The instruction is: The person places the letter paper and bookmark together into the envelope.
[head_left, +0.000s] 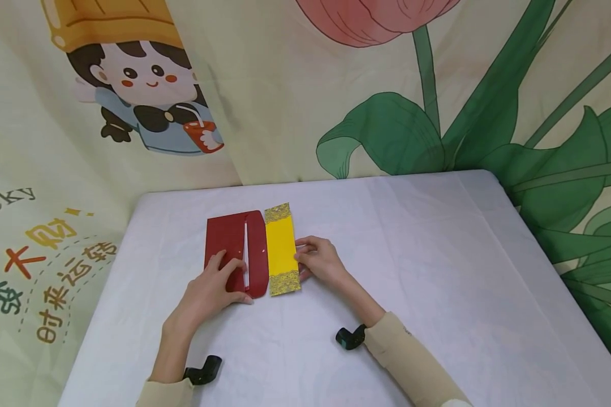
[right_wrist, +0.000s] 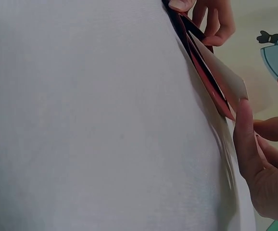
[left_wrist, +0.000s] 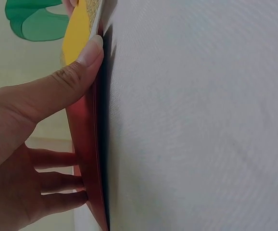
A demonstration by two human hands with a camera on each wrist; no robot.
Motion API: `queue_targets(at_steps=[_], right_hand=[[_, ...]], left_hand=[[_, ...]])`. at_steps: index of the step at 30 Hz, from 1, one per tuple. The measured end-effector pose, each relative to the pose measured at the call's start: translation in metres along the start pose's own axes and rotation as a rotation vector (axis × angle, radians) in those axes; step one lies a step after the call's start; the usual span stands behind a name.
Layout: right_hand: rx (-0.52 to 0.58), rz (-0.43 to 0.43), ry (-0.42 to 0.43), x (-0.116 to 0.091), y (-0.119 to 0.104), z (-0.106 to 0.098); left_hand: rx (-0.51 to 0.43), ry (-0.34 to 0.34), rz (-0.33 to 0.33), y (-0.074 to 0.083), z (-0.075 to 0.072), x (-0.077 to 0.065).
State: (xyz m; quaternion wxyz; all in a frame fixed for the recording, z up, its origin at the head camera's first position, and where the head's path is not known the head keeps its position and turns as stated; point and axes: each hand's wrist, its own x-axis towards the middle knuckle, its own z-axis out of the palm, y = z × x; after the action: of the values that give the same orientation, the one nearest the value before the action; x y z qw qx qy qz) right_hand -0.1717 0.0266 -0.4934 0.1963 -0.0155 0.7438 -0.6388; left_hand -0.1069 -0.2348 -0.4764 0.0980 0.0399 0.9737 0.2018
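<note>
A dark red envelope (head_left: 224,232) lies on the table with its flap (head_left: 257,254) folded out to the right. A narrow white strip (head_left: 246,237) shows along the gap beside the flap. My left hand (head_left: 209,288) holds the envelope, its fingers on the front panel and its thumb (left_wrist: 90,53) at the near edge. Right of the flap is a yellow card (head_left: 282,243) with patterned gold ends. My right hand (head_left: 322,260) pinches the card's right edge. In the right wrist view, the card's pale side (right_wrist: 221,72) slants up over the envelope's dark opening.
A white cloth covers the table (head_left: 412,282). Behind it hangs a printed backdrop (head_left: 265,85) with a cartoon figure, a pink flower and green leaves. A black wrist device (head_left: 203,370) is on the left arm, another device (head_left: 350,337) on the right.
</note>
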Motion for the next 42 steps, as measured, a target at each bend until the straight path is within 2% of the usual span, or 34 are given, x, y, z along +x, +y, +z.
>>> queue_targets(at_steps=[11, 20, 42], right_hand=[[0.027, 0.012, -0.025, 0.007, -0.004, 0.013], [-0.014, -0.005, -0.031, 0.010, -0.001, 0.028], [-0.055, -0.013, -0.021, 0.016, -0.004, 0.036]], left_hand=[[-0.001, -0.006, 0.000, 0.000, 0.000, 0.000], [0.002, -0.010, 0.004, -0.001, 0.001, -0.007], [0.005, -0.024, 0.003, 0.002, -0.001, 0.001]])
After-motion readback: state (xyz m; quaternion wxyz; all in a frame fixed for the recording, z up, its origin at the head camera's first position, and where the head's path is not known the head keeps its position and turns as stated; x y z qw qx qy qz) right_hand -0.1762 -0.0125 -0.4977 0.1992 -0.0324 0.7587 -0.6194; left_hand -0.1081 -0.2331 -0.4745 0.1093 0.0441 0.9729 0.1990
